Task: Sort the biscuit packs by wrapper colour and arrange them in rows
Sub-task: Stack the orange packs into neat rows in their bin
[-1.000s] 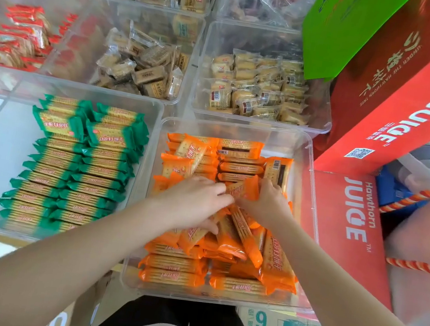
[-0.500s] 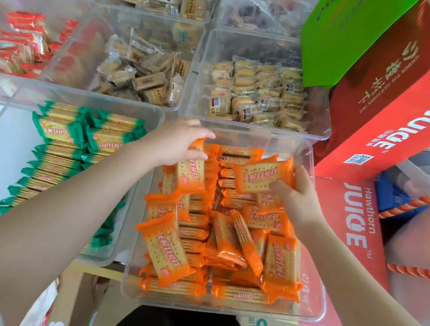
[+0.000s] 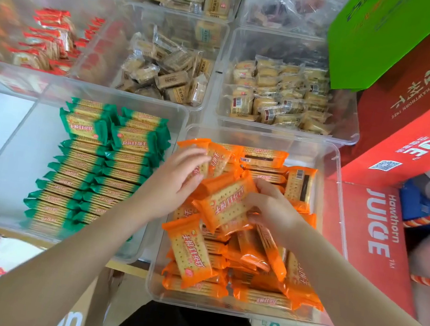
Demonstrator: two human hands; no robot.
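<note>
Right hand [image 3: 271, 209] grips an orange biscuit pack [image 3: 226, 202] by its right edge, fingers curled round it, above the orange bin [image 3: 336, 237]. Left hand [image 3: 174, 182] touches that pack's left end with fingers loosely curled; cannot tell if it pinches it. Wrapper text is Chinese, red on biscuit print. Orange bin: orange packs, some rowed at the back and front, a loose heap [image 3: 250, 252] mid-bin. Left bin [image 3: 20, 111]: green packs [image 3: 95, 170] in two neat rows. Back bins: red-wrapped packs [image 3: 45, 37] and clear-wrapped biscuits [image 3: 280, 94]. Right: red carton [image 3: 383, 224] marked "Hawthorn JUICE".
</note>
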